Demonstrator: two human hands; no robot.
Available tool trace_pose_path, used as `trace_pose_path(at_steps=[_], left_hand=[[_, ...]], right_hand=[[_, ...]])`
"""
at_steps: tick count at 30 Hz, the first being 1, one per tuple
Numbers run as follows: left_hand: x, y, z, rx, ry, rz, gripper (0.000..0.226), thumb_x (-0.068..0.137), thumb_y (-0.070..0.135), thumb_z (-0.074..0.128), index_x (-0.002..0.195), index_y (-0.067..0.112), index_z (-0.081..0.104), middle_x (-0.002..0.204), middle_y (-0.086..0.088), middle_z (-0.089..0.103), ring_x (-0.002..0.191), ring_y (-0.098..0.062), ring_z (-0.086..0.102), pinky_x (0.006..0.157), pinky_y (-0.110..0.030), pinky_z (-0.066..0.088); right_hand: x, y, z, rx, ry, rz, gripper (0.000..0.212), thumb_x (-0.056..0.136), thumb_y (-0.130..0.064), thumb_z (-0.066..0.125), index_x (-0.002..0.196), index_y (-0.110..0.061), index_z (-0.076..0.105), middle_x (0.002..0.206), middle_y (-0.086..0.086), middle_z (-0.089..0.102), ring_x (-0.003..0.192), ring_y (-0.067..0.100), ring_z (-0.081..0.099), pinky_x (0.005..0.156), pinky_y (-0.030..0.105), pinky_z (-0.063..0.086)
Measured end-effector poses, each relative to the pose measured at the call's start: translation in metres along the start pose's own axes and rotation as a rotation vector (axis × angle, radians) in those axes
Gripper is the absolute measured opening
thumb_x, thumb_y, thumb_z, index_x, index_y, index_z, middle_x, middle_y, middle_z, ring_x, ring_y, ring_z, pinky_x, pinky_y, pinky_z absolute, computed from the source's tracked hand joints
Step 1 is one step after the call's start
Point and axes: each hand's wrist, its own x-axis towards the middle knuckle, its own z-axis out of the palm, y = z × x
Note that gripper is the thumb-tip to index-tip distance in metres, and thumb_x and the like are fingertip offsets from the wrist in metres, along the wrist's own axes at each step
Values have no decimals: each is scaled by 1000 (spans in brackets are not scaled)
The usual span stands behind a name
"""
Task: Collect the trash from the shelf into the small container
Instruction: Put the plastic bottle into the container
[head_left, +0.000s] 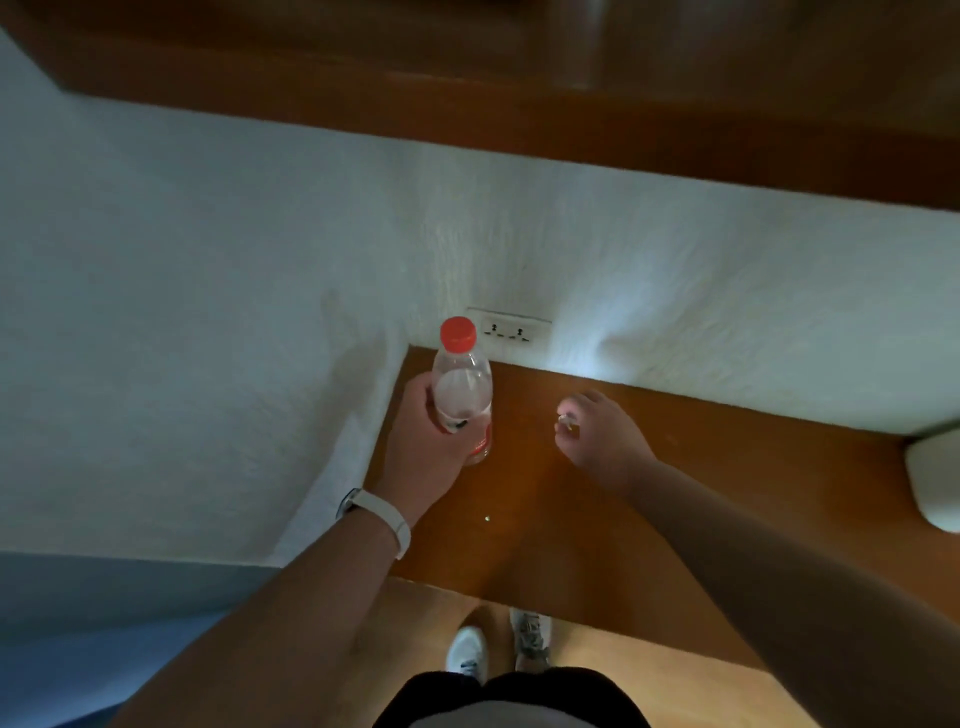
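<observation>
A clear plastic bottle (462, 384) with a red cap and red label stands upright at the back left corner of the brown wooden shelf (727, 467). My left hand (421, 441), with a white band on its wrist, grips the bottle around its middle. My right hand (597, 431) hovers over the shelf to the right of the bottle, and its fingertips pinch a small pale scrap (566, 421); what the scrap is cannot be told. No small container can be made out for certain.
A white rounded object (935, 478) sits at the shelf's right edge, partly cut off. A wall socket (511, 330) is set in the white wall just behind the bottle. A dark wooden ledge (519, 104) runs overhead. My shoes (498, 649) stand on the light floor below.
</observation>
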Motion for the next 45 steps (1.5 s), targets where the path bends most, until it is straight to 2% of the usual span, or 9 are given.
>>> trace_pose_path(at_steps=[6,13,15,21,27,29,34,39,45], left_hand=[[-20,18,4,-66,-146,88,64,73,36,81,124,35,43,113,14,54,103,-11,57,82,-23,50],[-51,49,30,-139,-383,90,61,74,32,81,123,35,45,115,12,55,108,-14,56,92,-44,53],[-65,62,45,-150,-424,119,58,76,30,80,121,35,45,114,14,54,106,-11,56,92,-44,53],[-112,99,97,-91,-590,205,55,81,34,75,123,39,40,109,22,51,97,-4,56,90,-33,50],[-167,138,160,-49,-683,234,56,81,39,74,125,39,39,118,15,52,101,-8,55,85,-27,48],[-192,152,188,-43,-691,234,56,81,38,74,126,38,39,118,15,52,102,-9,56,83,-24,48],[-253,192,265,-38,-718,229,59,78,38,77,125,37,41,118,13,55,107,-14,57,91,-38,53],[-298,223,312,-1,-661,273,58,80,39,75,125,40,39,116,16,53,102,-9,56,84,-29,49],[-313,242,343,25,-608,260,60,79,43,75,126,41,39,117,14,55,103,-10,57,84,-29,50]], right_hand=[[-60,-4,-32,71,182,177,18,93,-21,56,107,-12,62,103,0,55,91,15,54,76,28,45],[-150,5,-61,54,340,301,15,93,-24,58,104,-16,64,99,-2,57,86,14,57,70,22,44],[-174,13,-68,49,389,345,13,92,-24,58,101,-16,64,95,-3,56,82,12,54,67,22,41],[-246,46,-85,42,521,438,14,91,-24,59,101,-15,64,94,-3,55,80,15,55,70,30,49],[-323,95,-105,50,573,498,20,92,-25,58,108,-16,64,104,-3,58,89,12,55,79,27,49],[-354,116,-118,64,614,513,17,91,-23,60,106,-15,65,102,-3,57,88,14,56,75,24,44],[-437,181,-143,37,640,559,16,90,-21,61,103,-12,64,102,0,59,87,16,55,71,24,37],[-493,234,-155,37,638,563,16,89,-20,62,101,-10,64,100,4,61,91,20,56,73,26,37],[-513,274,-177,71,640,530,17,89,-21,62,102,-10,64,101,2,61,90,19,56,73,24,40]])
